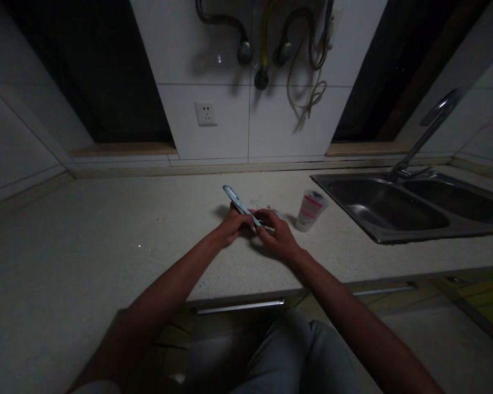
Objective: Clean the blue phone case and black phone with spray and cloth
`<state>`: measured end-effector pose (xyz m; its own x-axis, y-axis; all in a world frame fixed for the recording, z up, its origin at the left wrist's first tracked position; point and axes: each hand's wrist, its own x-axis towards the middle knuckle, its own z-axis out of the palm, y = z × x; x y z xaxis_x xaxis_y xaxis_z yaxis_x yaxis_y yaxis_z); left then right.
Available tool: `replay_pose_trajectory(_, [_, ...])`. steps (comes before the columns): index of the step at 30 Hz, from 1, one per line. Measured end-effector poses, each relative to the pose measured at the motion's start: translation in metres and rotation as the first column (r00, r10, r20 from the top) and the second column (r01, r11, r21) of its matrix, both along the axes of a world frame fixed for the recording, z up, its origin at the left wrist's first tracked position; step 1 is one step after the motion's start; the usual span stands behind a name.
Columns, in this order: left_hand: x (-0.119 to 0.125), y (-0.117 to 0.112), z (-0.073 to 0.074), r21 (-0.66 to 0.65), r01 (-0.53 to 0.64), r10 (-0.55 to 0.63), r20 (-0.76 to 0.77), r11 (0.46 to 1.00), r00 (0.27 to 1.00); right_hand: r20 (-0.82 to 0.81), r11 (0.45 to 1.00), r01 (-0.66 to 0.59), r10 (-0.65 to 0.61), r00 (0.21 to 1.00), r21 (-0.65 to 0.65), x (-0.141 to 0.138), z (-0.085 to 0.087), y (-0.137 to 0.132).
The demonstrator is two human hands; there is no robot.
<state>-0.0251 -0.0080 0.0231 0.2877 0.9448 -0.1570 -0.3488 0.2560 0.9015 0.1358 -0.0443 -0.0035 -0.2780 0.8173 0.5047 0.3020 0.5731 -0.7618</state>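
Observation:
A phone [241, 206], seen nearly edge-on with a pale bluish edge, is held tilted over the counter between my two hands. My left hand [233, 225] is closed round its middle, thumb along the near side. At its lower right end, the fingers of my right hand [276, 234] are bent against it. Some of the fingers are hidden behind the phone and the hands. Just right of my right hand stands a clear plastic cup [311, 210] with pink print, leaning slightly in view.
The pale counter [107, 235] runs along a tiled wall with a socket [206, 114]. To the right is a steel double sink [373, 205] with a curved faucet [431, 126]. Hoses and valves [262, 78] hang on the wall. Below the counter edge is a drawer handle [240, 307].

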Motion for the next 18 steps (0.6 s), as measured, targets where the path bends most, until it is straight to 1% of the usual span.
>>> replay_pose_trajectory(2, [-0.0018,0.0024,-0.0014,0.028,0.039,-0.039,0.016,0.999,0.999,-0.108,0.995,-0.074,0.067,0.992,-0.062,-0.0002,-0.0005,0.0020])
replay_pose_trajectory(3, [-0.0024,0.0033,-0.0022,0.029,0.056,-0.057,0.028,0.998,0.998,-0.111,0.994,-0.083,0.075,0.991,-0.076,-0.0004,-0.0009,0.0032])
replay_pose_trajectory(5, [-0.0022,0.0042,-0.0038,0.001,0.075,-0.075,0.049,0.997,0.996,-0.050,0.995,-0.071,0.068,0.996,-0.071,-0.0008,-0.0015,0.0052])
replay_pose_trajectory(9, [0.0016,0.0019,-0.0066,-0.046,0.109,-0.105,0.077,0.993,0.991,0.056,0.999,-0.032,0.033,0.998,-0.018,0.0010,-0.0014,0.0075])
replay_pose_trajectory(11, [0.0033,0.0006,-0.0074,-0.070,0.122,-0.114,0.111,0.990,0.987,0.102,1.000,0.002,-0.004,0.995,0.021,0.0027,-0.0009,0.0073])
replay_pose_trajectory(13, [0.0038,0.0002,-0.0076,-0.092,0.149,-0.134,0.154,0.984,0.979,0.173,0.996,0.060,-0.071,0.982,0.067,0.0038,-0.0003,0.0064])
replay_pose_trajectory(16, [0.0019,0.0023,-0.0065,-0.135,0.212,-0.185,0.190,0.968,0.964,0.314,0.975,0.163,-0.204,0.927,0.151,0.0032,0.0008,0.0040])
replay_pose_trajectory(18, [-0.0010,0.0047,-0.0053,-0.173,0.257,-0.223,0.192,0.951,0.956,0.391,0.957,0.203,-0.271,0.880,0.206,0.0012,0.0016,0.0021])
